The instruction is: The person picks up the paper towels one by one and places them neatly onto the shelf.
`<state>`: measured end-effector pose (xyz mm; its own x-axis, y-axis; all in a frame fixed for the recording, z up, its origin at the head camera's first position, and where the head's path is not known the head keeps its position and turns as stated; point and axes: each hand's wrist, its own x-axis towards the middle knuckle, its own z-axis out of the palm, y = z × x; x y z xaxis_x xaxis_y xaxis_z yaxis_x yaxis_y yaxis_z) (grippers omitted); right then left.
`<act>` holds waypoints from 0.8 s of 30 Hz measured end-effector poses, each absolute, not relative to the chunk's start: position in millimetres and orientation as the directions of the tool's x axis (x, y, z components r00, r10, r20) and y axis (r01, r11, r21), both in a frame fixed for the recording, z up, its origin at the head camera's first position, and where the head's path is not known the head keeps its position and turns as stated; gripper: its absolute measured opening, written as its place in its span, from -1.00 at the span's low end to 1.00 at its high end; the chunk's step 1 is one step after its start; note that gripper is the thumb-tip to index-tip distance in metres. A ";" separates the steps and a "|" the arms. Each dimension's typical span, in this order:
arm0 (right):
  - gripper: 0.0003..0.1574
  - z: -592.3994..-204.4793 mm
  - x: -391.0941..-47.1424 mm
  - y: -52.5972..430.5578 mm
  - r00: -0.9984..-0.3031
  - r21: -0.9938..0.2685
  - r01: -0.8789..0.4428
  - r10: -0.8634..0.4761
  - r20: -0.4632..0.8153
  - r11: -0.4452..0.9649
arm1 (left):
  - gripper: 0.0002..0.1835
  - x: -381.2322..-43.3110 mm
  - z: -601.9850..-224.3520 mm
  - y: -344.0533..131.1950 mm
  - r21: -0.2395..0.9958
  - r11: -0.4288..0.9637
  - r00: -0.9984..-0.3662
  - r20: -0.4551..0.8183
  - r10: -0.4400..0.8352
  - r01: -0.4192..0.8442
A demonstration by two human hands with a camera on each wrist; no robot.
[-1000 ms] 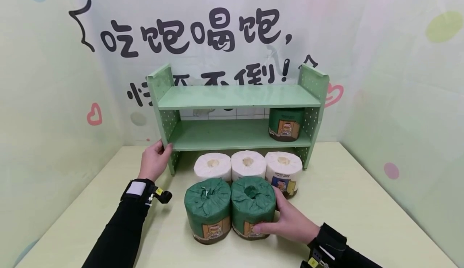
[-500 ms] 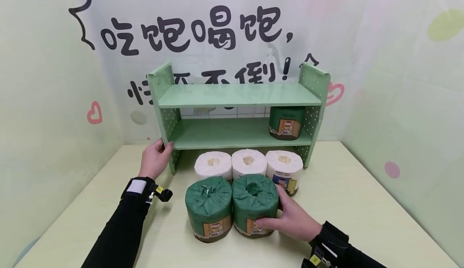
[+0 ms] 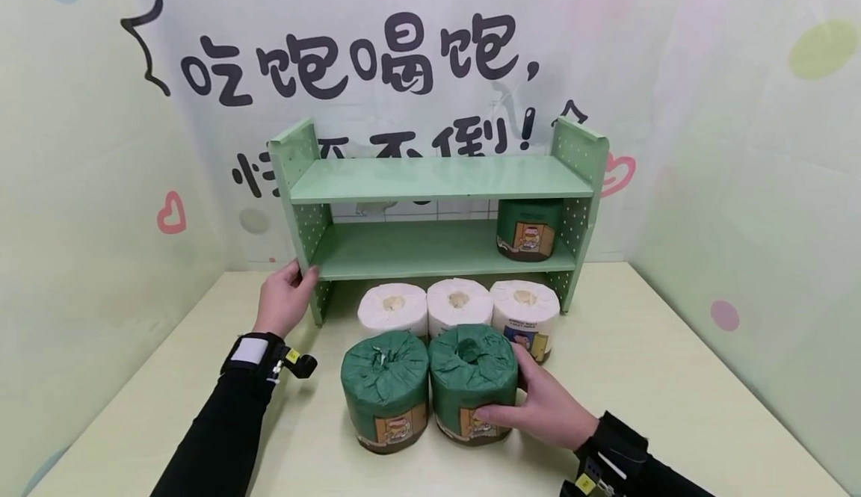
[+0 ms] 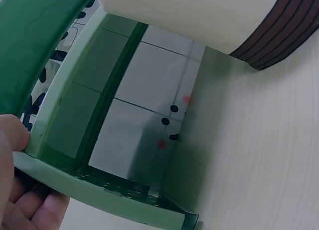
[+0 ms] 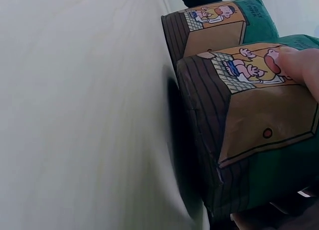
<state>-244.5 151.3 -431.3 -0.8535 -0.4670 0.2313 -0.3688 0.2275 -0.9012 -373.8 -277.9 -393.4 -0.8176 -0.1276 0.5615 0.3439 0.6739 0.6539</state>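
Observation:
My left hand (image 3: 285, 304) grips the lower left side panel of a green two-tier shelf (image 3: 430, 250); in the left wrist view, the thumb and curled fingers (image 4: 47, 210) lie on either side of the panel's edge. My right hand (image 3: 548, 403) holds the right one of two green-wrapped toilet rolls (image 3: 474, 385), thumb on its printed front and fingers round its right side. Close by on its left stands the other green toilet roll (image 3: 385, 392). A dark shadow shows beneath the held roll in the right wrist view; whether it touches the table cannot be told.
Three white-wrapped toilet rolls (image 3: 460, 304) stand in a row behind the green ones, at the shelf's front. Another green toilet roll (image 3: 529, 232) sits at the right end of the lower shelf board. A printed backdrop (image 3: 430, 48) rises behind the pale table (image 3: 673, 377).
The right hand and its green toilet roll have shifted slightly to the right, leaving a thin gap beside the other green roll. My left hand keeps its grip on the shelf.

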 end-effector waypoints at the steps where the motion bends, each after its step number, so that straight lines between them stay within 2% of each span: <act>1: 0.22 -430.6 -244.4 151.4 -0.852 -0.898 -0.376 -0.467 0.238 0.228 | -0.66 -373.6 -392.9 -278.1 0.654 0.675 -0.819 0.559 -0.128 0.341; 13: 0.17 -420.3 -238.5 157.2 -0.863 -0.889 -0.393 -0.429 0.268 0.235 | -0.66 -371.1 -392.4 -275.6 0.669 0.666 -0.832 0.539 -0.131 0.329; 24: 0.15 -410.3 -236.8 160.9 -0.805 -0.834 -0.514 -0.450 0.387 0.201 | -0.63 -371.2 -393.4 -277.0 0.679 0.659 -0.836 0.531 -0.139 0.323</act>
<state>-236.8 160.9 -410.3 -0.8047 -0.4500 0.3874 -0.5138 0.2008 -0.8341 -371.2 -277.0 -393.4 -0.8356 -0.1387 0.5315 0.3225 0.6593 0.6792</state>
